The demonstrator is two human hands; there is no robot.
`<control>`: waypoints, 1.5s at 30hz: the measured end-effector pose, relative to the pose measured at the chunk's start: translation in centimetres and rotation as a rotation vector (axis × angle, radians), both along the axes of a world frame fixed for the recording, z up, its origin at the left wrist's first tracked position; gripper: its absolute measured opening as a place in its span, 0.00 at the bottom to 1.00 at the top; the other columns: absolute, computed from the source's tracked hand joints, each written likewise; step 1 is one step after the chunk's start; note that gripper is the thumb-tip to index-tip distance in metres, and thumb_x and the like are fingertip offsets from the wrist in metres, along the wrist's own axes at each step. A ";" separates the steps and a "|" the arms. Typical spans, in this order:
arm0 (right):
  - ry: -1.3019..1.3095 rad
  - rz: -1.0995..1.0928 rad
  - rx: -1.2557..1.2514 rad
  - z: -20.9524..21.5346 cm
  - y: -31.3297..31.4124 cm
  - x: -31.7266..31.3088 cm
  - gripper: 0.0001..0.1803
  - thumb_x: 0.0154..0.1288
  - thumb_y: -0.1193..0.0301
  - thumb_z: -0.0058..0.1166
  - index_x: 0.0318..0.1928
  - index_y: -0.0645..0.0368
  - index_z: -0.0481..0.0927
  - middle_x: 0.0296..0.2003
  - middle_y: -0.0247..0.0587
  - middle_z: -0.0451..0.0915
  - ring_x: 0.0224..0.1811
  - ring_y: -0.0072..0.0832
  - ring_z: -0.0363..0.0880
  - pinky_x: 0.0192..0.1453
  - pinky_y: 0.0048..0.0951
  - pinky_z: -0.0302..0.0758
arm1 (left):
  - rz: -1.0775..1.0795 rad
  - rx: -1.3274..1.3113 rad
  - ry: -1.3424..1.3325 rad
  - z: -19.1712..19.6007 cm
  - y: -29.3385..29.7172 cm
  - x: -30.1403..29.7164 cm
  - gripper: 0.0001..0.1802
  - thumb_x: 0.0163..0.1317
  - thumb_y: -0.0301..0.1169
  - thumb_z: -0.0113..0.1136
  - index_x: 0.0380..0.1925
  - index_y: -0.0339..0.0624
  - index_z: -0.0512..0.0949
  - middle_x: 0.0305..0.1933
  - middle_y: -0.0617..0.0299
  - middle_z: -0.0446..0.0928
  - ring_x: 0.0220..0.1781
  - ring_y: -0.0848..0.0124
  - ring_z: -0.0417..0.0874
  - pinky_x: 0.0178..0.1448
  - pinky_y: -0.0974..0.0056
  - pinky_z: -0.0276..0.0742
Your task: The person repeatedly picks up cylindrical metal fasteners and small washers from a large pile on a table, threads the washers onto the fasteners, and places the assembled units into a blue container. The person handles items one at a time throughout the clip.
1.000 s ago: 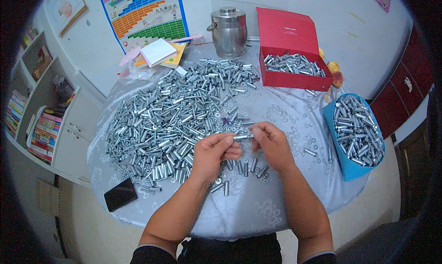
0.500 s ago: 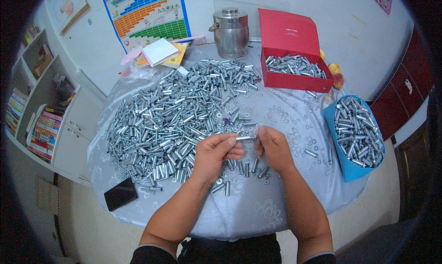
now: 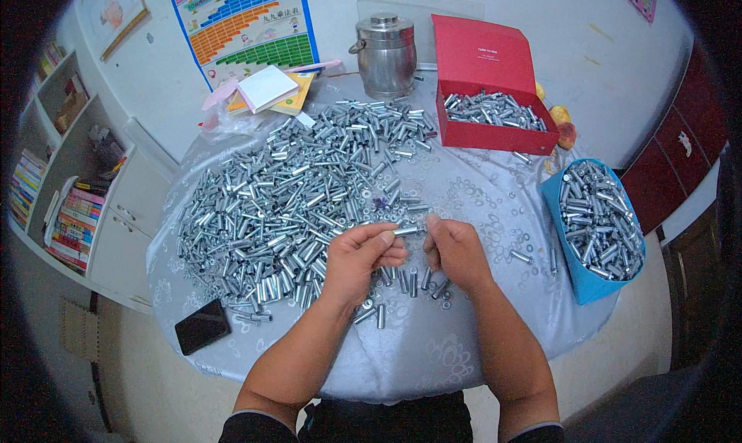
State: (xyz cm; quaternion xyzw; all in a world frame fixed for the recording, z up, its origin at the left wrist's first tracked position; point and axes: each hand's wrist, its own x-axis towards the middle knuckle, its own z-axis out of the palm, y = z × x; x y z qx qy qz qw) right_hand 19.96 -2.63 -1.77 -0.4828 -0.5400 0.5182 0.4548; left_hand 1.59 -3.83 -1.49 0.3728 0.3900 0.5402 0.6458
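Observation:
Between my two hands lies a silver sleeve anchor bolt (image 3: 407, 230), held nearly level over the near side of the table. My left hand (image 3: 357, 261) pinches its left end between thumb and forefinger, the other fingers curled below. At the other end, my right hand (image 3: 459, 251) has its thumb and curled fingers closed on the tip, hiding it. A wide heap of loose metal sleeves and bolts (image 3: 286, 188) spreads beyond and to the left of my hands. Small washers (image 3: 394, 198) lie scattered just past them, and several sleeves (image 3: 413, 281) rest below the held piece.
A red box (image 3: 495, 138) with its lid raised holds metal bolts at the back right. On the right stands a blue bin (image 3: 570, 234) full of bolts. A steel pot (image 3: 386, 61), notebooks (image 3: 267, 88) and a black phone (image 3: 202, 327) also occupy the silvery tablecloth (image 3: 340, 366).
My right hand has shifted and turned slightly at the bolt's right end, its thumb now higher. My left hand keeps its pinch almost in place.

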 end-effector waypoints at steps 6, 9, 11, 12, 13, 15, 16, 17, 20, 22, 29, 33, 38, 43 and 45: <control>0.019 0.046 0.028 0.6 -0.2 -0.7 0.19 0.73 0.61 0.45 0.31 0.63 0.76 0.21 0.33 0.73 0.23 0.20 0.71 0.28 0.23 0.68 | -0.001 0.000 -0.015 -0.2 0.0 -0.1 0.12 0.64 0.25 0.57 0.45 0.30 0.78 0.35 0.51 0.83 0.33 0.66 0.86 0.37 0.66 0.85; -0.026 0.093 -0.093 0.7 -0.2 0.2 0.18 0.74 0.60 0.45 0.34 0.62 0.76 0.23 0.34 0.74 0.25 0.20 0.72 0.29 0.22 0.69 | -0.007 0.003 -0.001 -0.2 0.0 0.0 0.12 0.64 0.24 0.56 0.45 0.30 0.78 0.36 0.51 0.83 0.33 0.66 0.86 0.37 0.66 0.85; 0.092 0.030 -0.001 0.2 -0.2 -0.1 0.17 0.74 0.60 0.44 0.35 0.61 0.76 0.24 0.34 0.75 0.26 0.20 0.73 0.29 0.22 0.70 | -0.008 0.005 -0.005 -0.3 0.0 0.0 0.12 0.64 0.24 0.56 0.45 0.30 0.78 0.36 0.51 0.83 0.33 0.66 0.86 0.37 0.66 0.85; 0.051 0.038 0.044 0.0 0.0 0.0 0.17 0.73 0.60 0.45 0.34 0.61 0.76 0.23 0.34 0.74 0.25 0.20 0.73 0.28 0.23 0.69 | -0.005 0.006 -0.010 -0.3 0.1 0.0 0.12 0.64 0.24 0.56 0.45 0.30 0.78 0.36 0.51 0.83 0.33 0.66 0.86 0.37 0.66 0.85; 0.009 0.045 0.089 -0.2 0.1 0.1 0.16 0.72 0.60 0.47 0.34 0.61 0.76 0.23 0.33 0.74 0.25 0.19 0.73 0.28 0.23 0.69 | -0.003 0.007 -0.016 -0.3 0.1 0.0 0.11 0.64 0.24 0.56 0.45 0.30 0.78 0.36 0.51 0.83 0.33 0.66 0.86 0.37 0.66 0.85; -0.033 0.078 0.007 -0.1 0.3 0.4 0.16 0.72 0.60 0.48 0.34 0.61 0.76 0.22 0.33 0.74 0.25 0.19 0.73 0.27 0.23 0.70 | -0.003 0.009 -0.018 -0.2 0.0 0.0 0.12 0.64 0.25 0.56 0.45 0.30 0.78 0.36 0.51 0.83 0.33 0.66 0.86 0.37 0.66 0.85; -0.034 0.101 -0.120 0.4 0.2 0.7 0.15 0.72 0.61 0.48 0.35 0.61 0.76 0.23 0.33 0.74 0.25 0.19 0.73 0.28 0.24 0.70 | -0.002 0.010 -0.020 -0.2 0.0 -0.1 0.12 0.64 0.25 0.56 0.45 0.30 0.78 0.36 0.51 0.83 0.33 0.67 0.86 0.37 0.66 0.85; -0.036 0.121 -0.248 0.6 0.1 0.8 0.15 0.72 0.61 0.48 0.35 0.61 0.76 0.23 0.33 0.75 0.25 0.19 0.73 0.29 0.24 0.71 | -0.004 0.009 -0.025 -0.2 0.0 -0.1 0.12 0.64 0.25 0.57 0.45 0.30 0.78 0.36 0.51 0.83 0.34 0.67 0.86 0.38 0.66 0.85; 0.085 0.068 -0.009 -0.1 0.1 -0.2 0.14 0.72 0.63 0.48 0.36 0.62 0.76 0.25 0.34 0.76 0.24 0.20 0.74 0.30 0.24 0.73 | -0.005 0.007 -0.019 -0.3 0.0 -0.1 0.12 0.65 0.24 0.57 0.46 0.29 0.78 0.37 0.50 0.82 0.34 0.67 0.86 0.39 0.67 0.84; 0.104 0.088 -0.025 0.0 0.1 -0.2 0.13 0.71 0.64 0.49 0.36 0.62 0.76 0.26 0.35 0.77 0.24 0.21 0.75 0.30 0.24 0.74 | -0.003 0.003 0.014 -0.2 0.0 0.0 0.12 0.64 0.25 0.57 0.46 0.30 0.78 0.36 0.51 0.83 0.34 0.67 0.86 0.39 0.66 0.84; 0.024 -0.060 -0.055 0.0 0.3 -0.6 0.12 0.68 0.66 0.53 0.38 0.64 0.78 0.27 0.36 0.78 0.27 0.20 0.76 0.33 0.24 0.75 | 0.076 -0.030 0.021 -0.4 0.5 0.1 0.12 0.65 0.25 0.56 0.46 0.30 0.78 0.37 0.51 0.82 0.34 0.67 0.86 0.40 0.67 0.84; -0.388 -0.045 0.235 -0.9 0.1 -0.2 0.10 0.62 0.67 0.58 0.40 0.60 0.80 0.30 0.41 0.80 0.30 0.31 0.79 0.38 0.31 0.76 | 0.121 -0.009 -0.054 -0.6 0.8 -0.7 0.12 0.65 0.24 0.55 0.46 0.29 0.77 0.38 0.50 0.82 0.35 0.66 0.85 0.40 0.67 0.84; -0.804 0.139 0.493 -1.2 -0.3 -1.1 0.11 0.56 0.69 0.59 0.41 0.56 0.80 0.38 0.48 0.77 0.43 0.47 0.77 0.46 0.43 0.75 | 0.099 -0.025 -0.100 -0.5 0.7 -0.6 0.12 0.66 0.23 0.54 0.47 0.28 0.77 0.38 0.50 0.81 0.35 0.67 0.85 0.40 0.69 0.85; -0.852 0.184 0.406 -1.2 -0.2 -1.3 0.10 0.57 0.69 0.58 0.40 0.58 0.78 0.39 0.48 0.75 0.45 0.47 0.77 0.48 0.45 0.74 | 0.113 -0.014 -0.088 -0.6 0.8 -0.6 0.12 0.65 0.24 0.55 0.46 0.29 0.77 0.37 0.50 0.82 0.34 0.67 0.85 0.39 0.68 0.84; -0.871 0.177 0.391 -1.0 -0.1 -1.4 0.10 0.57 0.69 0.58 0.39 0.58 0.77 0.39 0.48 0.75 0.44 0.47 0.77 0.48 0.46 0.74 | 0.120 -0.017 -0.082 -0.6 0.8 -0.5 0.12 0.65 0.25 0.56 0.46 0.30 0.77 0.37 0.51 0.82 0.33 0.67 0.85 0.38 0.67 0.84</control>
